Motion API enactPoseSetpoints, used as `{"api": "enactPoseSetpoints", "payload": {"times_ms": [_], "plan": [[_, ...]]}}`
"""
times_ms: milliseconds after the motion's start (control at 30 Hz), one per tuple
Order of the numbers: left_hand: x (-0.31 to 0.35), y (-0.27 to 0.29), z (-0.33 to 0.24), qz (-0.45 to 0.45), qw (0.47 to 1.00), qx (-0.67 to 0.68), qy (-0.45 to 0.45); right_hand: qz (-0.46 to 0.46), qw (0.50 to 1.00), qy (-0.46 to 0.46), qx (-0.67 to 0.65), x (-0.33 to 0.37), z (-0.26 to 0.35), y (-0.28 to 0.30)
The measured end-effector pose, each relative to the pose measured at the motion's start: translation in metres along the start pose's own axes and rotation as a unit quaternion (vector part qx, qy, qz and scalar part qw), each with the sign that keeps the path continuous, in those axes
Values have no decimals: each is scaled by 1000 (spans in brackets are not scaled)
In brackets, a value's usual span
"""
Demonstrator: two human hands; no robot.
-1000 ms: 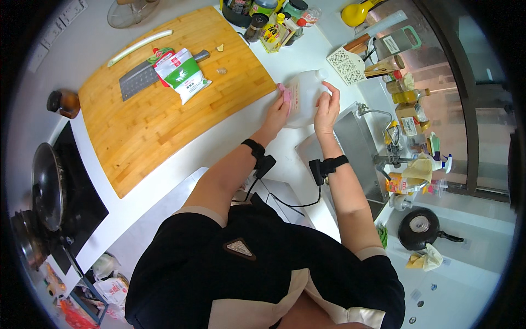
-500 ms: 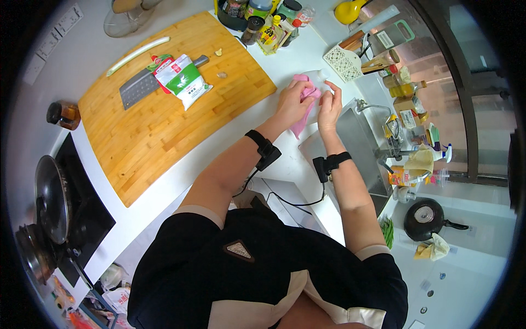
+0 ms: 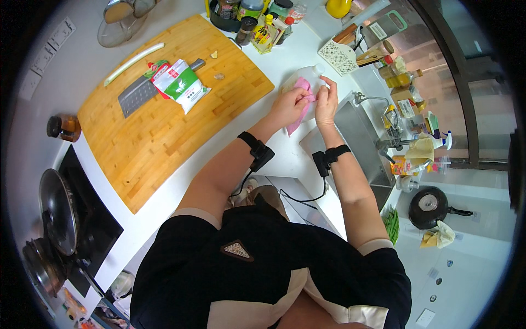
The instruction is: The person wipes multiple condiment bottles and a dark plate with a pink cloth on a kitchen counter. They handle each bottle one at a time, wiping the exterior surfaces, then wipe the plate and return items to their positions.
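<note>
A translucent white plastic bottle (image 3: 301, 74) with a white cap stands or leans on the counter between my hands, beside the sink. My left hand (image 3: 287, 107) grips a pink cloth (image 3: 296, 124), its fingers bunched in the fabric against the bottle's side. My right hand (image 3: 326, 104) is curled at the bottle's right side, holding it just below the cap. Part of the bottle is hidden behind the cloth and both hands.
To the left lies a wooden cutting board (image 3: 181, 148) with a cleaver (image 3: 137, 96), a white-green packet (image 3: 182, 85) and a scallion stalk (image 3: 133, 63). The sink (image 3: 359, 142) is at right, the cooktop (image 3: 90, 219) at far left. Seasoning bottles (image 3: 266, 34) and a white holder (image 3: 338, 56) stand behind.
My left hand has shifted slightly down the bottle with the cloth. More of the bottle's body and cap shows now. My right hand stays at its side, and the whole view has tilted a little.
</note>
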State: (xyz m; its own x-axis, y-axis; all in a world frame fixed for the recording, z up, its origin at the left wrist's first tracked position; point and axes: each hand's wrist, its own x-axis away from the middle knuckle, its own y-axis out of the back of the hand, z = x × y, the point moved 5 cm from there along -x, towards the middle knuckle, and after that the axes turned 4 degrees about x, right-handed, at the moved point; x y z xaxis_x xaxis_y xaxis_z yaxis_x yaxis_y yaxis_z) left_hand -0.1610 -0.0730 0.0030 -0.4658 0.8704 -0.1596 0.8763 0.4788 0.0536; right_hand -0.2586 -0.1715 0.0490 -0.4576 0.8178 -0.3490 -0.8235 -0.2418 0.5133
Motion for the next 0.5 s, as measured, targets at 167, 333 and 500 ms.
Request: {"api": "enactPoseSetpoints", "payload": {"times_ms": [167,333,500], "plan": [[-12,5,-23,-55,982,-107,-147,4,1000,4,-28,0,-2,-2],[-26,4,-15,-36,980,-91,-172,0,1000,5,-17,-1,-4,-2],[-3,-1,32,-34,988,144,-45,-4,1000,-4,19,0,-3,1]]}}
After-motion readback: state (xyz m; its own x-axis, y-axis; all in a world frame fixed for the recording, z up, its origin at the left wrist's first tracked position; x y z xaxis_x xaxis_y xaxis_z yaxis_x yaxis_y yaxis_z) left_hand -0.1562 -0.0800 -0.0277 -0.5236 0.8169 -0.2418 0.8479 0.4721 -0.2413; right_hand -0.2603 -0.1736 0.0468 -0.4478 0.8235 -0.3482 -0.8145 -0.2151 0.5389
